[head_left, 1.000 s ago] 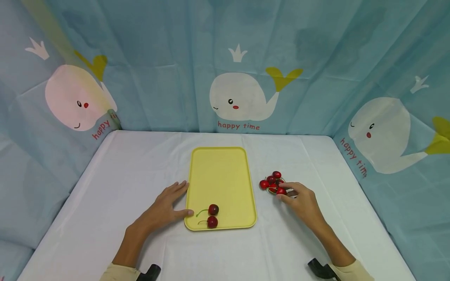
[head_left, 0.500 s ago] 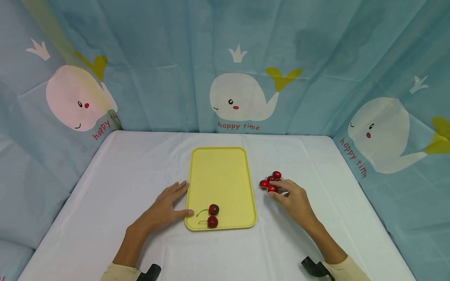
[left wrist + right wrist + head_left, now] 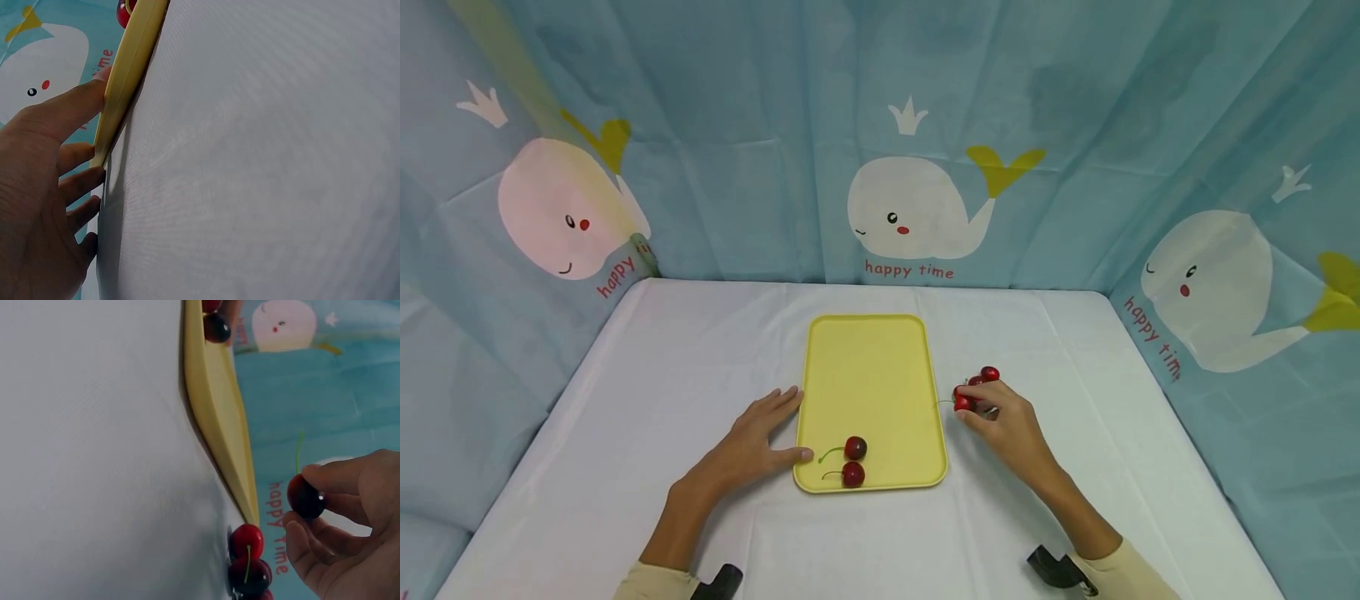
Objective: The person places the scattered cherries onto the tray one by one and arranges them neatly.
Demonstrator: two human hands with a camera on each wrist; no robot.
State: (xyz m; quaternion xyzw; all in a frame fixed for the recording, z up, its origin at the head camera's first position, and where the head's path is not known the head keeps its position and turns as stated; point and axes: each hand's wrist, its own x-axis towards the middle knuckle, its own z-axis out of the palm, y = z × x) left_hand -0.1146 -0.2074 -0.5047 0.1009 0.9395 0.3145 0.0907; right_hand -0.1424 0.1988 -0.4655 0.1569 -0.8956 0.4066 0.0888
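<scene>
My right hand (image 3: 1011,425) pinches a dark red cherry (image 3: 306,497) between thumb and fingertips, its green stem pointing away from the palm. The held cherry is above the white table, just right of the yellow tray (image 3: 872,367). Behind it lies a small heap of cherries (image 3: 990,374), partly covered by the hand in the head view. At the tray's left edge, my left hand (image 3: 760,429) rests with fingers extended, the thumb over the rim. Two stemmed cherries, one (image 3: 855,448) just behind the other (image 3: 853,475), lie in the tray's near part.
A white cloth (image 3: 700,333) covers the table. Blue curtains (image 3: 760,167) printed with whales stand along the back and both sides. A black wrist mount (image 3: 1060,571) shows at the right sleeve, another (image 3: 721,581) at the left.
My right hand has taken a cherry from the heap and moved left with it, toward the tray's right edge. The left hand and the tray have stayed in place.
</scene>
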